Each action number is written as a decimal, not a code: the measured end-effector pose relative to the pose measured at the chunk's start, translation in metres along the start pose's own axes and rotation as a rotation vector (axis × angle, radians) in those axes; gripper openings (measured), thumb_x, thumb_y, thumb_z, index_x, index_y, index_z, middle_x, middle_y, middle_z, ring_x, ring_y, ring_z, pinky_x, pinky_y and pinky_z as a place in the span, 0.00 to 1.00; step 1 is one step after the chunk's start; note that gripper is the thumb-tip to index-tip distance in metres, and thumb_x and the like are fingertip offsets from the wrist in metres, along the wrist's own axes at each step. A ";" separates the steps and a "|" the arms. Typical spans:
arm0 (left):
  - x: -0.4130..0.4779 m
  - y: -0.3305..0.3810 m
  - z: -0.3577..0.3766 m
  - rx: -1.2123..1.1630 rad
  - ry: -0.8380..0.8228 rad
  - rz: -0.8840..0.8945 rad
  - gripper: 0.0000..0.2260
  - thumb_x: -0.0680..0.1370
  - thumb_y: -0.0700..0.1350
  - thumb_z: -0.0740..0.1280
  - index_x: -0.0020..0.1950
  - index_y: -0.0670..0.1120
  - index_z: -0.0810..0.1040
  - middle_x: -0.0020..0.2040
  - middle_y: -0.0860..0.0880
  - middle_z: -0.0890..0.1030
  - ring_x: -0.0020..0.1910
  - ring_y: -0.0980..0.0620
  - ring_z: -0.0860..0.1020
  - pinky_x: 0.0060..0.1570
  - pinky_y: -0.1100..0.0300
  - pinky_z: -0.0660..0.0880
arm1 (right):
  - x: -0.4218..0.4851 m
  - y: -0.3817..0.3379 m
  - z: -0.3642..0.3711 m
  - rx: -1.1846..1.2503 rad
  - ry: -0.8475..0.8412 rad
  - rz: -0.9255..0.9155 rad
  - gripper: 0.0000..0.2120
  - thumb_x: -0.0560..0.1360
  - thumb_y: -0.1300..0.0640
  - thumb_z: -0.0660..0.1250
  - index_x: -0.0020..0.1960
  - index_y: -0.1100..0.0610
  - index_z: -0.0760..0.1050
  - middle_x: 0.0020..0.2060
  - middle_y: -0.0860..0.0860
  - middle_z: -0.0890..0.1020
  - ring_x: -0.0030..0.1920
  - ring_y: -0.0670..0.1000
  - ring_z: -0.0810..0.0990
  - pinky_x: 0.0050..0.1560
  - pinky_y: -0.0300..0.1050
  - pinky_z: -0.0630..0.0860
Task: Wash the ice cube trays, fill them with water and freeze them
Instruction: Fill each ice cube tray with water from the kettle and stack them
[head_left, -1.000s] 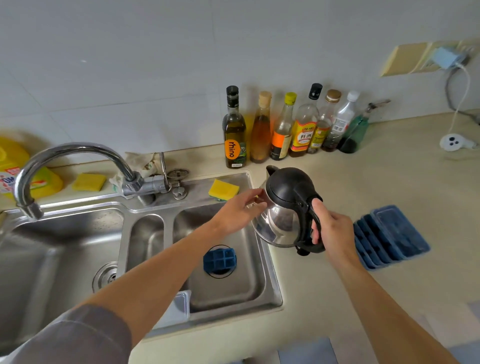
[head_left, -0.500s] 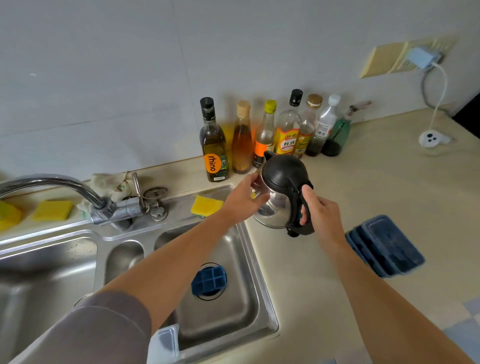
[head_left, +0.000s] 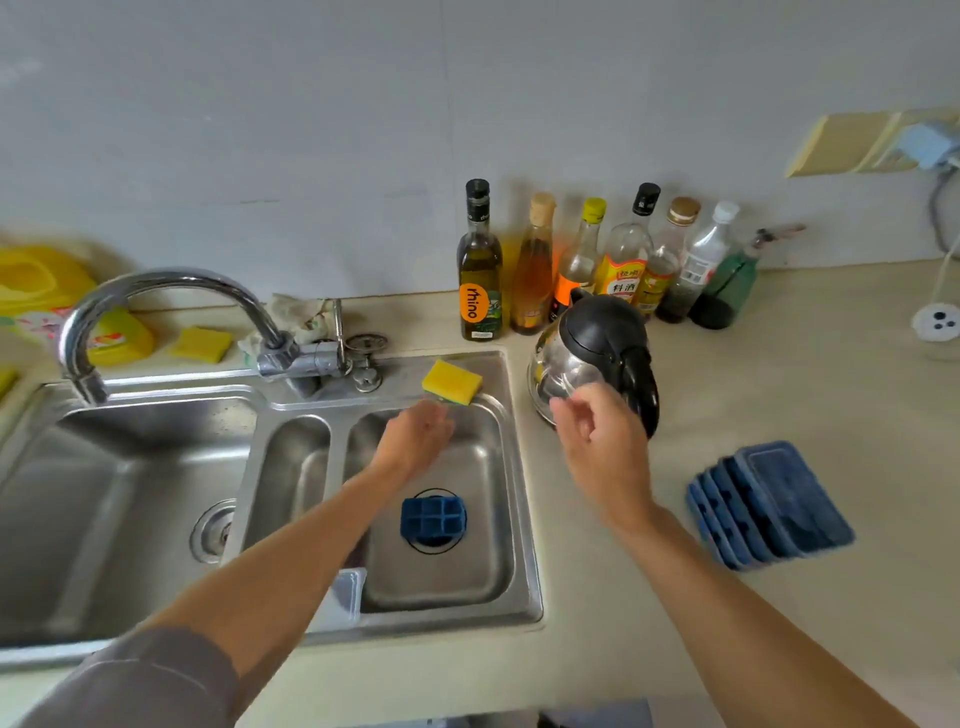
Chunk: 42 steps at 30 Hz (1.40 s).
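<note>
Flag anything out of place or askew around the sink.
A small blue ice cube tray sits right over the drain of the right basin. The blue trays on the counter lean in a fanned stack, not flat.

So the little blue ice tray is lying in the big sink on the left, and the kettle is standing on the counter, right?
Not quite. The head view shows the little blue ice tray lying in the right basin, not the big left one. The kettle does stand on the counter.
</note>
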<state>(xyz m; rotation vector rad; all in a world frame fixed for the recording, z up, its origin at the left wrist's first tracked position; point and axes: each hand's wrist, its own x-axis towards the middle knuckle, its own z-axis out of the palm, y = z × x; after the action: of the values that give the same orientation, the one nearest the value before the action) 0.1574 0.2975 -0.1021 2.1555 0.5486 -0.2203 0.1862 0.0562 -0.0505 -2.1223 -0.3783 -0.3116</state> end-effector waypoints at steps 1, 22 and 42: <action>-0.014 -0.021 -0.008 0.056 0.044 -0.047 0.12 0.83 0.47 0.65 0.65 0.46 0.79 0.57 0.46 0.82 0.56 0.47 0.81 0.53 0.58 0.75 | -0.009 -0.005 0.011 0.002 -0.186 0.024 0.10 0.79 0.48 0.67 0.43 0.53 0.74 0.35 0.43 0.75 0.36 0.41 0.75 0.37 0.31 0.69; -0.148 -0.202 -0.040 0.163 0.253 -0.485 0.08 0.79 0.41 0.65 0.55 0.43 0.82 0.47 0.42 0.85 0.47 0.40 0.83 0.47 0.53 0.80 | -0.157 -0.024 0.205 0.045 -1.206 0.580 0.24 0.80 0.49 0.66 0.72 0.57 0.69 0.39 0.50 0.82 0.28 0.43 0.79 0.28 0.38 0.74; 0.007 -0.180 0.072 0.180 -0.054 -0.358 0.15 0.79 0.42 0.70 0.65 0.46 0.74 0.47 0.53 0.75 0.45 0.51 0.75 0.44 0.58 0.74 | -0.099 0.085 0.219 -0.054 -0.743 0.853 0.13 0.81 0.59 0.65 0.65 0.57 0.75 0.53 0.58 0.83 0.48 0.54 0.81 0.50 0.50 0.81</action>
<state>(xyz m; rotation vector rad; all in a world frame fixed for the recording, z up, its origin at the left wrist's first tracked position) 0.0835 0.3358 -0.2779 2.2028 0.9123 -0.5396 0.1442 0.1806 -0.2692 -2.1778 0.1521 0.9768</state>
